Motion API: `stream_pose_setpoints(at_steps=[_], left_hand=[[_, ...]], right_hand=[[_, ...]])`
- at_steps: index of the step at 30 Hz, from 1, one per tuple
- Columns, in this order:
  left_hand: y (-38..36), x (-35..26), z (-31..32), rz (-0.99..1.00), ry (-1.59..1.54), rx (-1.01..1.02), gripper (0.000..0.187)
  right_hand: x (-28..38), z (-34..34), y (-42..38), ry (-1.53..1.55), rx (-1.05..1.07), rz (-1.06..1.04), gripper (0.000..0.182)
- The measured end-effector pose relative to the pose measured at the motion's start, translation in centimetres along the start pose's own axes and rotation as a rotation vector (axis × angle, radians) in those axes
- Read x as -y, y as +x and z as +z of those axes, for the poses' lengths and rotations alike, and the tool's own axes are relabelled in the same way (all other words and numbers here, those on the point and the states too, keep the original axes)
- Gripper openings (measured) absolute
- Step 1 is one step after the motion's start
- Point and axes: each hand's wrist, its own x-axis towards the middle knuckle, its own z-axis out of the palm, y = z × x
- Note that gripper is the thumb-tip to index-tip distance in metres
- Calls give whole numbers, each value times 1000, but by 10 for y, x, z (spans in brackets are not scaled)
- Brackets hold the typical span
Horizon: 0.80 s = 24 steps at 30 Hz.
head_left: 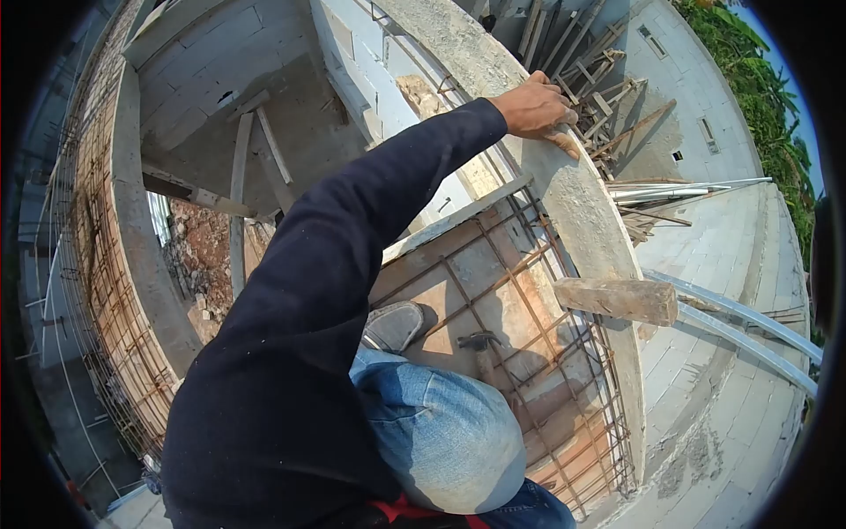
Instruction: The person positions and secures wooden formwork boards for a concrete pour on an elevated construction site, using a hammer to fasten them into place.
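Observation:
My left hand, at the end of a dark sleeve, grips the top of a rough concrete beam. Its fingers curl over the far edge, and the thumb lies on the beam's face. My right hand is out of view. Below the arm, a claw hammer lies by a grid of rusty rebar, close to my shoe and bent knee. A short timber block sits across the beam, jutting past its outer side.
Metal channels extend to the right of the timber. Scrap wood is piled beyond the beam, beside a pale block wall. To the left, a rebar cage runs along a curved concrete edge, with rubble and wooden props lower down.

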Motion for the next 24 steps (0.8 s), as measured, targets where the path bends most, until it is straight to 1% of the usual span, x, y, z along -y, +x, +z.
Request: stream_pose_setpoints(at_steps=[2,3,4,5,7,9,10,11,12,13,14,15,16,17,19,20,21,22,23,24], left_hand=[[2,4,4,11,-7,-21,63],[1,4,6,16,4,-34,65],[1,-1,-1,-3,0,19,61],[0,2,2,2,-14,13,61],[1,10,12,56,66,-32,56],[-1,12,14,101,124,-100,48],[2,18,24,31,-22,-4,29],[6,4,0,10,34,146,38],[11,-10,-25,-3,93,298,48],[10,6,-2,64,60,174,40],[6,13,9,94,86,69,38],[3,35,27,163,106,-14,37],[4,35,26,170,107,-14,38],[6,37,25,156,96,34,37],[8,40,23,198,46,27,36],[9,38,18,172,48,73,34],[9,37,17,139,55,123,33],[10,46,23,155,51,128,33],[8,56,28,182,66,76,34],[4,67,32,204,87,33,36]], right_hand=[[7,-6,3,-25,12,4,57],[15,-11,4,-20,65,70,58],[20,-15,3,-15,119,138,59],[13,-12,6,-20,116,153,59],[-7,1,4,88,-25,69,59],[2,-12,2,138,13,79,56],[3,-19,0,149,7,27,51],[3,-25,-1,182,2,29,45],[-8,-22,-3,171,-93,34,42],[-15,-23,-6,161,-280,92,39],[-24,-27,-8,197,-462,137,35],[-38,-21,-13,247,-610,292,32],[-55,-15,-19,294,-756,425,29],[-73,-10,-27,291,-775,482,29],[-100,8,-51,175,-946,719,25],[-110,16,-66,179,-957,749,25],[-121,25,-80,182,-911,806,23],[-126,30,-88,188,-861,856,20],[-121,29,-90,197,-854,867,20],[-116,29,-93,278,-879,915,18]])
